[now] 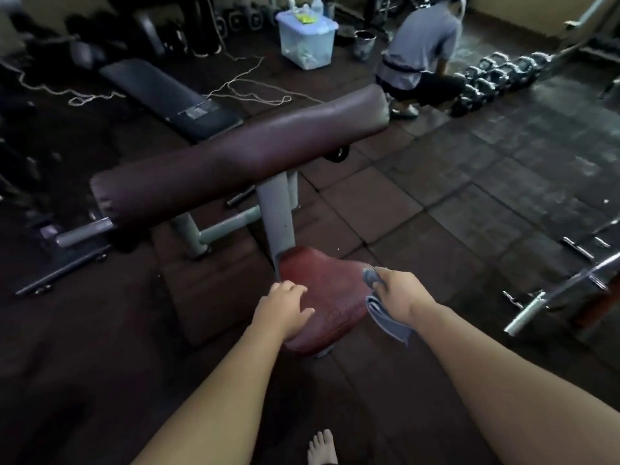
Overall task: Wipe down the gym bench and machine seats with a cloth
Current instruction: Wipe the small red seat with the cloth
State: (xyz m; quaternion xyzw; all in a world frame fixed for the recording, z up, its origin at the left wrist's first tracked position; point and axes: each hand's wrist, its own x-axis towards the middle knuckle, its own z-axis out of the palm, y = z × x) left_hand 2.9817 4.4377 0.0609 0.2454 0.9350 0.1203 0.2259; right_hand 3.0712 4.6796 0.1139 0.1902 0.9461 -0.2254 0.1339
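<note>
Beside seat (330, 298), cloth (385, 318) hangs below right hand (399, 293) grip (bunched above).

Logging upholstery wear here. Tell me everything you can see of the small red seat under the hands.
The red seat is a small padded cushion, leather-like and scuffed, with rounded edges, fixed at the foot of a grey post. The left hand rests on its left edge; the right hand holds a grey-blue cloth at its right edge.
</note>
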